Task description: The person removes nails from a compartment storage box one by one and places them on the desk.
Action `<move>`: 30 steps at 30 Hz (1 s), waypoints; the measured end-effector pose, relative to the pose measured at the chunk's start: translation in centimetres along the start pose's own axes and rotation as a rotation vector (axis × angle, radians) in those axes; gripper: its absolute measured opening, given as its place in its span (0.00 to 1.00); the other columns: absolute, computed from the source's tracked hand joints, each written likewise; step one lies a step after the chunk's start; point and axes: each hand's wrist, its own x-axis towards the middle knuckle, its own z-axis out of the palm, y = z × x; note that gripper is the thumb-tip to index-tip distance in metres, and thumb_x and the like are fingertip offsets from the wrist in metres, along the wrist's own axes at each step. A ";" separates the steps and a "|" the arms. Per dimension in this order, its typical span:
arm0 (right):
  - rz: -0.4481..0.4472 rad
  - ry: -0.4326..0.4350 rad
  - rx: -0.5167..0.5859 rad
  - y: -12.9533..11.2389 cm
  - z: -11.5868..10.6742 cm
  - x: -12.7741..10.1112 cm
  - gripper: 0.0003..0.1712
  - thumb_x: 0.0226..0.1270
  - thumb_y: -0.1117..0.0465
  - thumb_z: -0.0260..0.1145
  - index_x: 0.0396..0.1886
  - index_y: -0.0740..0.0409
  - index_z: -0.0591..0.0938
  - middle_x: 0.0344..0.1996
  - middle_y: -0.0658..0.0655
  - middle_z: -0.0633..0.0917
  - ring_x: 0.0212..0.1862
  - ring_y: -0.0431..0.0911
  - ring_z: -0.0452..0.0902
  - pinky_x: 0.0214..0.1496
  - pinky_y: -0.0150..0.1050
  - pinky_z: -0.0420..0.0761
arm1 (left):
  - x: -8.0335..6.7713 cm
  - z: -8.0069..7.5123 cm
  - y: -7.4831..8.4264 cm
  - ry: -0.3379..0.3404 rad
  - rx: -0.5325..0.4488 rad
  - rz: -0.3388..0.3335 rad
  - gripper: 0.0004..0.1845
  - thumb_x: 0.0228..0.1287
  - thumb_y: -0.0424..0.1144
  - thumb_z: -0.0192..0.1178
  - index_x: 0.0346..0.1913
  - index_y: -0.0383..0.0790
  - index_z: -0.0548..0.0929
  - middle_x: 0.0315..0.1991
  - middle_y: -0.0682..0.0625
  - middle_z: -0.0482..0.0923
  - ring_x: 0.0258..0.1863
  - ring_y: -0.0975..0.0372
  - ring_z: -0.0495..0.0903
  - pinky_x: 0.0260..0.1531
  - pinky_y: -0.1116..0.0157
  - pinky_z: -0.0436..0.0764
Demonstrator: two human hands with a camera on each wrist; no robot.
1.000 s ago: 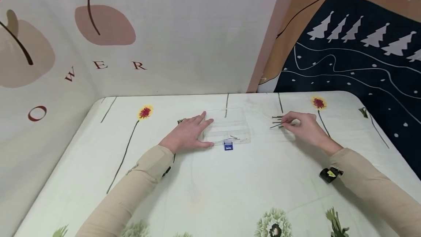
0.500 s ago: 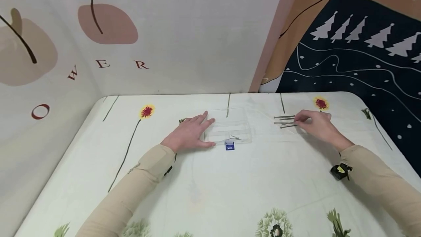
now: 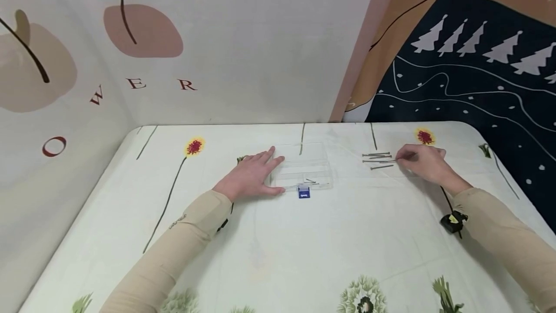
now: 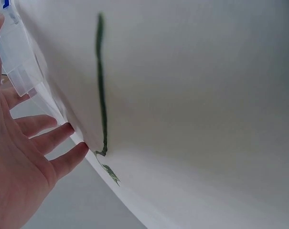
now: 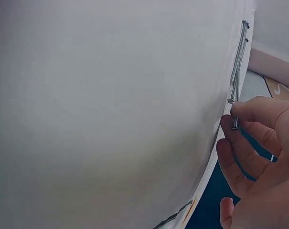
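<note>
A clear plastic compartment box (image 3: pixel 299 162) with a blue latch (image 3: pixel 304 192) stands on the table, a few small nails (image 3: pixel 310 181) in its front section. My left hand (image 3: pixel 252 174) rests with spread, fairly straight fingers at the box's left side. To the right of the box, several long grey nails (image 3: pixel 376 154) lie roughly side by side. Thumb and forefinger of my right hand (image 3: pixel 420 162) pinch one nail (image 5: pixel 235 121) near its head, at the right end of the group. That nail's head pokes out below the thumb in the right wrist view.
A white flower-printed cloth (image 3: pixel 312 245) covers the table. Pale printed curtain (image 3: pixel 260 62) hangs behind the far edge, with a dark tree-patterned fabric (image 3: pixel 469 76) at the right. A black strap device (image 3: pixel 453 222) sits at the right wrist.
My right hand has moved right, from over the nails to their right end, uncovering most of them. The left hand stays at the box; the view shifts slightly.
</note>
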 end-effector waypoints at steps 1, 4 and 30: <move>0.000 0.000 -0.001 0.0 0.0 0.0 0.03 0.62 0.69 0.65 0.35 0.63 0.84 0.35 0.63 0.85 0.41 0.58 0.77 0.46 0.64 0.49 | 0.0 0.0 0.0 0.000 0.001 0.000 0.47 0.61 0.69 0.52 0.76 0.46 0.55 0.76 0.39 0.44 0.73 0.48 0.51 0.67 0.48 0.55; 0.001 0.000 -0.005 0.0 0.0 0.1 0.03 0.62 0.70 0.65 0.34 0.63 0.84 0.35 0.63 0.85 0.41 0.58 0.76 0.45 0.63 0.49 | 0.1 0.1 0.0 0.002 0.005 -0.001 0.47 0.61 0.69 0.52 0.76 0.46 0.55 0.76 0.39 0.44 0.73 0.48 0.51 0.67 0.48 0.56; -0.041 0.064 0.165 -4.2 1.0 0.0 0.07 0.67 0.66 0.63 0.41 0.65 0.84 0.46 0.65 0.81 0.50 0.58 0.74 0.52 0.55 0.68 | 0.2 0.0 0.0 0.003 0.056 0.006 0.47 0.60 0.70 0.52 0.76 0.46 0.57 0.75 0.39 0.47 0.72 0.49 0.54 0.65 0.46 0.59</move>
